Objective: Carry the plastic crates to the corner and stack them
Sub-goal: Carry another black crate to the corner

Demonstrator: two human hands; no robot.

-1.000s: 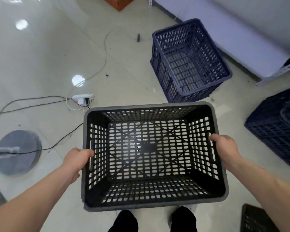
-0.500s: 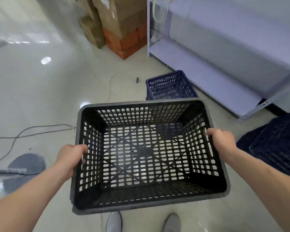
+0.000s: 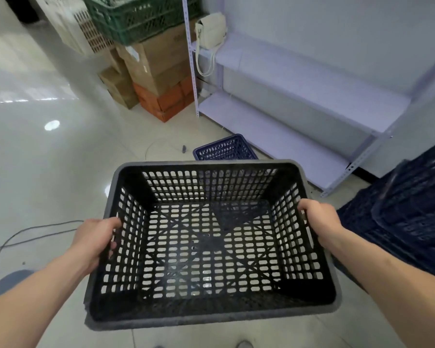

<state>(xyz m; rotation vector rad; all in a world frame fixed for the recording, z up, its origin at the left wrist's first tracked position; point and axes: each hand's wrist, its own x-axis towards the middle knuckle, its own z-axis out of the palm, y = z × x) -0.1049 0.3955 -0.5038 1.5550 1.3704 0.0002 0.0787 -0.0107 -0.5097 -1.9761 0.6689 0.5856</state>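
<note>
Crate [image 3: 211, 247] of black meshed plastic hangs mouth-up in mid-air at the centre of the view, clear of the floor [image 3: 60, 172]. At its 9 o'clock wall the left hand [image 3: 96, 237] grips it, fingers curled into the side about halfway along. At 3 o'clock the right hand [image 3: 319, 219] clamps the opposite wall the same way. Neither of the hands holds anything else.

The step looks like the carry itself. The matched mid-wall grips suit it, since they balance the load. The rim is best held level and near the body.

A cable [image 3: 35, 228] lies on the floor at 9 o'clock, so the feet should pass to its right. Cardboard boxes [image 3: 156, 59] topped by a green crate [image 3: 136, 18] stand at 11 o'clock. A blue crate [image 3: 225, 148] sits on the floor at 12 o'clock, just past the far rim. A shelf [image 3: 286, 136] runs from 1 to 2 o'clock, and dark blue crates [image 3: 412, 217] crowd 3 o'clock. Which spot is the stacking corner I cannot tell.

The carried crate hides the floor directly ahead, so looking over its far rim is wise. When stacking, square the rims first, then lower both sides together.
</note>
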